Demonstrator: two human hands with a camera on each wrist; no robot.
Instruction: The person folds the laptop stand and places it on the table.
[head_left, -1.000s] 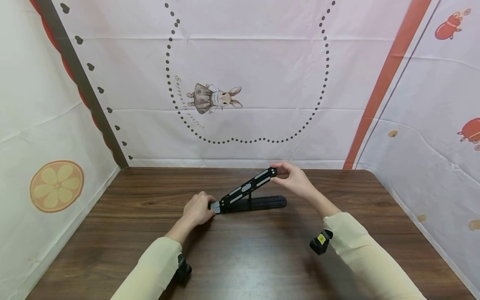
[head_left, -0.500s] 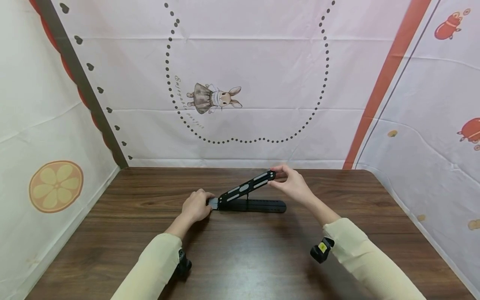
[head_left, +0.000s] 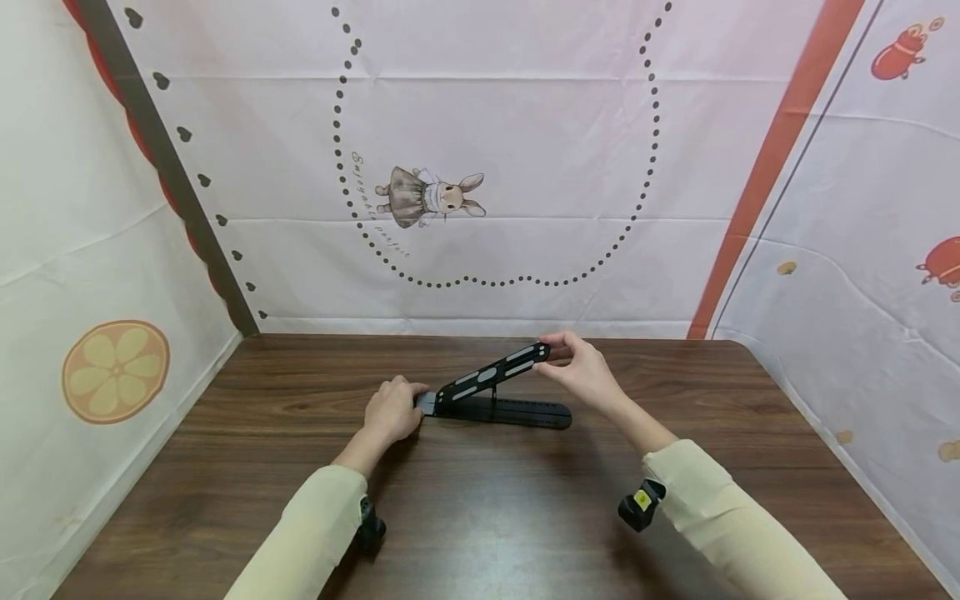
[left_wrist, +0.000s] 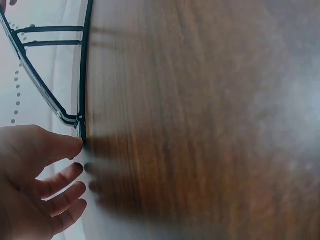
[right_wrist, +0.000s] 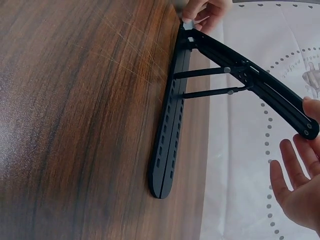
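A black folding laptop stand [head_left: 489,377] stands on the table in the head view. Its lower bar [right_wrist: 167,135] lies along the tabletop, while the upper arm [right_wrist: 260,82] slants upward, propped by two thin struts [right_wrist: 210,92]. Grey pads line the top of that arm. My left hand [head_left: 392,411] pinches the grey hinge end between thumb and fingers; in the left wrist view the other fingers are spread below the thumb. At the raised tip, my right hand [head_left: 581,368] pinches the arm with thumb and index finger.
The brown wooden table [head_left: 480,508] is under both hands. A white printed cloth [head_left: 525,167] hangs behind it, with more cloth at both sides. Each sleeve has a small black camera [head_left: 640,506] strapped at the wrist.
The raised arm's tip has come down slightly with my right hand. The lower bar's right end has swung a little toward me. My left hand has shifted slightly left and keeps its pinch.
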